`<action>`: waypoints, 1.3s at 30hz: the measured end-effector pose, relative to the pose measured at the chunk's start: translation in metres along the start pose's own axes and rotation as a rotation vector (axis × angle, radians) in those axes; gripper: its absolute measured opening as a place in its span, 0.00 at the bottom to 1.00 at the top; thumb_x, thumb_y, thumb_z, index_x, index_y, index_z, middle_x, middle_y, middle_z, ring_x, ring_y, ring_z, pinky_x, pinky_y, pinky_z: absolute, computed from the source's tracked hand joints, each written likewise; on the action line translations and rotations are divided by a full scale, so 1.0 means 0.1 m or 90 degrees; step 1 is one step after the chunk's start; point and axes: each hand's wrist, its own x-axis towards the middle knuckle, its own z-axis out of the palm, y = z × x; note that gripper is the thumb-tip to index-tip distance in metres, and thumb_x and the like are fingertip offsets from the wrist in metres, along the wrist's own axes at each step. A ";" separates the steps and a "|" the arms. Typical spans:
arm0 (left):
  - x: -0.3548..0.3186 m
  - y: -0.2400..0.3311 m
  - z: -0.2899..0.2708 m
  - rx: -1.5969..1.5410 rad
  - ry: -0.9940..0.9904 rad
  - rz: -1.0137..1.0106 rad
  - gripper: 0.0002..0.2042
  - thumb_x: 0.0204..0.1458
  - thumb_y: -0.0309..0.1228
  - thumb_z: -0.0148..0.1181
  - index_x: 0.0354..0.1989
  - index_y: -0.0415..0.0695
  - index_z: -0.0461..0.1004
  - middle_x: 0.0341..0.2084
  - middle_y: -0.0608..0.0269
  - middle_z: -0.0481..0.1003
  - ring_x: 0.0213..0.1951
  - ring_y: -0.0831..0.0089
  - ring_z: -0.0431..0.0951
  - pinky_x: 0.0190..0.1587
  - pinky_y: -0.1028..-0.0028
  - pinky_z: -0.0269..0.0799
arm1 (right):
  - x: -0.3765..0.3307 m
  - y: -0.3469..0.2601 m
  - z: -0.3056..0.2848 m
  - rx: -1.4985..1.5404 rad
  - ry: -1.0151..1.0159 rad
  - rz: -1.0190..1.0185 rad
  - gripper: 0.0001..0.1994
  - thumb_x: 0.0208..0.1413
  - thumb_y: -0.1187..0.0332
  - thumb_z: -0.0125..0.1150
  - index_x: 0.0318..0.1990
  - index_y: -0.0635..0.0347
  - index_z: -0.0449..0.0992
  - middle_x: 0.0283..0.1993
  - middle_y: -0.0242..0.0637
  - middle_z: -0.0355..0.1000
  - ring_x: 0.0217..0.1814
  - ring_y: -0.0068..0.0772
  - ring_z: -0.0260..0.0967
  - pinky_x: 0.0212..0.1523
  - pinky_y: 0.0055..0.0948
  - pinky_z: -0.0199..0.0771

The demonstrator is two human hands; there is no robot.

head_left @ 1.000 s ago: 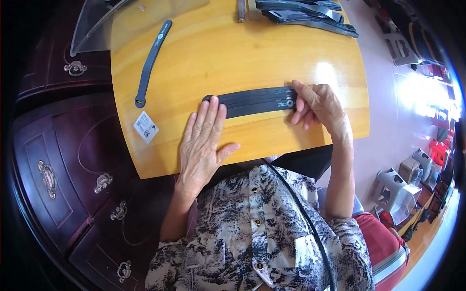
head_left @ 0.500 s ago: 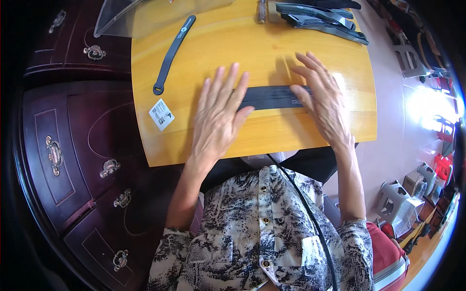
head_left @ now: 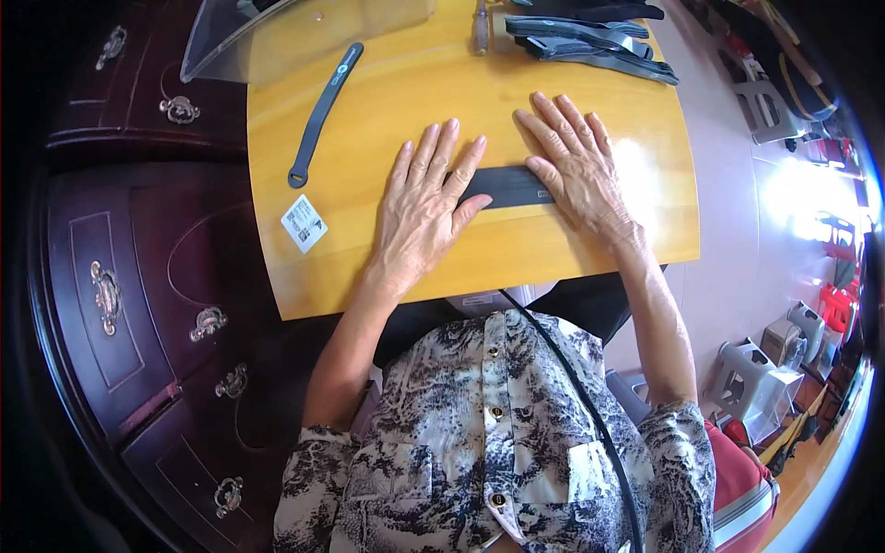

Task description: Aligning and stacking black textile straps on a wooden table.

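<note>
Pressing flat with both palms, the person is now covering most of the black strap that a second ago was lying largely exposed between the hands. The left hand has been sliding rightward along the strip, and the right hand, which was pinching the buckle end with curled fingers, is now spreading open over that end. Neither hand is gripping anything; both are lying released, fingers extended and fanned toward the far edge of the tabletop. This is reading as a smoothing or flattening stroke rather than a lift, with the strap being held down against the wood.

Only a short middle section of the strap is showing, between the left thumb and the right thumb, running parallel to the near edge and sitting nearer the right edge than the left. Its ends are hidden under the palms.

A second, curved strap is lying well apart toward the far left corner, a small white tag is resting near the left edge, and a bundle of dark straps is waiting along the far edge.
</note>
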 end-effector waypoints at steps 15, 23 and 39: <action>-0.47 0.05 -0.07 -0.020 -0.069 -0.003 0.34 0.54 0.48 0.50 0.68 0.49 0.49 0.68 0.60 0.48 0.69 0.60 0.45 0.68 0.59 0.40 | -0.22 -0.74 -0.14 0.126 -0.139 -0.133 0.36 0.58 0.43 0.41 0.68 0.54 0.49 0.72 0.34 0.44 0.75 0.32 0.37 0.72 0.37 0.32; -0.52 0.11 -0.16 -0.011 -0.108 -0.028 0.36 0.52 0.51 0.49 0.68 0.50 0.48 0.68 0.63 0.46 0.69 0.60 0.42 0.68 0.58 0.39 | -0.32 -0.52 -0.34 0.100 -0.199 -0.059 0.35 0.57 0.48 0.46 0.69 0.52 0.48 0.73 0.35 0.42 0.75 0.32 0.34 0.72 0.37 0.29; -0.70 -0.83 -0.53 -0.024 0.293 -0.350 0.22 0.49 0.31 0.63 0.52 0.38 0.69 0.49 0.52 0.70 0.50 0.54 0.68 0.53 0.61 0.62 | -0.40 -0.28 -0.56 0.098 -0.154 0.072 0.31 0.58 0.49 0.45 0.67 0.50 0.54 0.71 0.33 0.48 0.75 0.35 0.36 0.73 0.39 0.28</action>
